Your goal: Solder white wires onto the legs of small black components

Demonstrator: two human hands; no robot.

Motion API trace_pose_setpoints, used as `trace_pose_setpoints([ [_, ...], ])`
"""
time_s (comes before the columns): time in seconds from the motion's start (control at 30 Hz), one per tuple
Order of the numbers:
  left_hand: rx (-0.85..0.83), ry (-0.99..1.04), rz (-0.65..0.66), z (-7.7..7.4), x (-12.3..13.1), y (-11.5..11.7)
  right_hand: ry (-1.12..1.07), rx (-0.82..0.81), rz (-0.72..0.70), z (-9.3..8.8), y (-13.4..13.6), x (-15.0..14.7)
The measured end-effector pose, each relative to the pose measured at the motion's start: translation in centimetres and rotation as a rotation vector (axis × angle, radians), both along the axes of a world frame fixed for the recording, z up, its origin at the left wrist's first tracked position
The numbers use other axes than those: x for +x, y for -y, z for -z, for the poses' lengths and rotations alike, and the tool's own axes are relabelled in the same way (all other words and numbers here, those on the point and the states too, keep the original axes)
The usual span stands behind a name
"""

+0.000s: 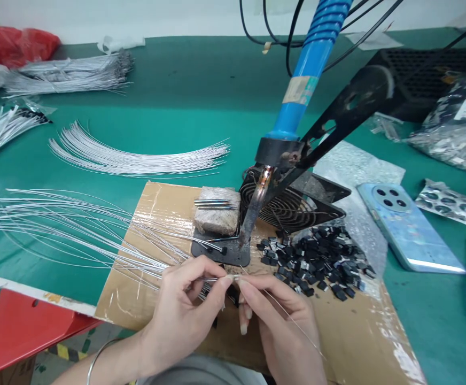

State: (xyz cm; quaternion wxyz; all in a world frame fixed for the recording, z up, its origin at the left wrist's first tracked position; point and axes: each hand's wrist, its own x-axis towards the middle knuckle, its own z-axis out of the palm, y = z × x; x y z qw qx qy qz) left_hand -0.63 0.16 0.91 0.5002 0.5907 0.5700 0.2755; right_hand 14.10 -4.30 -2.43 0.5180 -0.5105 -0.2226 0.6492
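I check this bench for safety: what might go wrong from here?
If the soldering iron is hot, the left hand or right hand, both close to its tip, might get burned. Some white wires reach near that tip too, so they could perhaps scorch. The loose pile of black connectors beside the right hand could scatter if brushed.

A plain white wall (185, 21) stands behind a green-topped desk (156, 120), its surface darker toward the back. Below the desk's pale front edge, a red plastic stool (28, 329) stands near yellow-and-black striped tape (68, 352) on the greyish floor (96, 342).
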Motion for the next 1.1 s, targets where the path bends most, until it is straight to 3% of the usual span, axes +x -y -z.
trace_pose_setpoints([
  [0.23,0.054,-0.061,0.073,0.0,-0.4,0.1,-0.103,-0.066,-0.060,0.1,-0.3,0.7],
  [0.57,0.080,-0.111,0.071,-0.2,-0.4,0.1,-0.026,-0.025,-0.061,0.4,0.1,0.5],
  [1.1,0.082,-0.141,0.127,-0.1,-0.7,0.0,-0.135,-0.107,-0.156,0.5,-0.4,1.6],
])
